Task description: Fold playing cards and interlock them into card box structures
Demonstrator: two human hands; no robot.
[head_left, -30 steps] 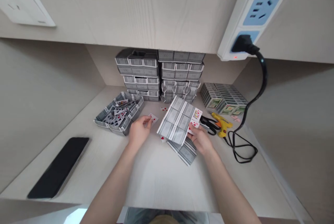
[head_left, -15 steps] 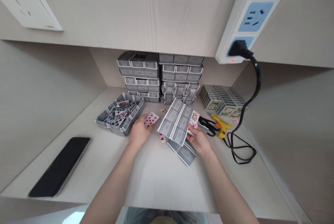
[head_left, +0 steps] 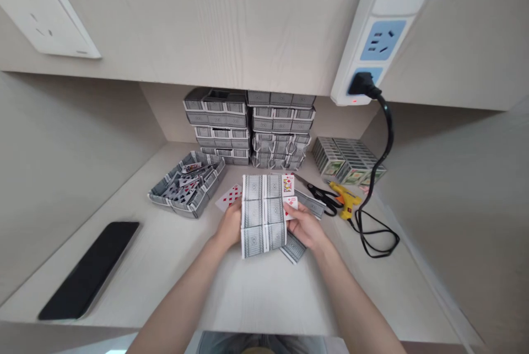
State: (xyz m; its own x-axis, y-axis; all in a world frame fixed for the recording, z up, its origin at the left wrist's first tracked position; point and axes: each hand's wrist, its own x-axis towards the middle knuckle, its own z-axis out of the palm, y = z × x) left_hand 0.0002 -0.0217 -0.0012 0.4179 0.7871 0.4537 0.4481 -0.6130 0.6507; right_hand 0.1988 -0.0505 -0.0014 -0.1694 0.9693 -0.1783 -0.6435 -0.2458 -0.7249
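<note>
A panel of joined playing cards [head_left: 254,213], grey patterned backs towards me, is held up between both hands. My left hand [head_left: 228,228] closes on its left edge, the fingertips hidden behind it. My right hand [head_left: 306,226] grips the right edge, thumb on a red-suited card [head_left: 290,206] that sticks out there; a face card [head_left: 288,184] shows just above. A diamond card [head_left: 230,197] is beyond my left hand; whether the fingers still touch it I cannot tell. Below the panel, more joined cards [head_left: 295,248] lie on the desk, partly covered.
At left stand a card-made tray [head_left: 198,206] of loose cards and a black phone [head_left: 90,270]. Stacked card-made boxes [head_left: 223,118] fill the back. Black scissors [head_left: 326,196], a yellow glue gun [head_left: 346,198] with its cord, and packed card decks [head_left: 347,158] lie right. A power strip [head_left: 374,34] hangs above.
My left hand has moved right, from holding the diamond card apart to the panel's left edge. The panel has turned from a slant to nearly upright and shifted slightly left.
</note>
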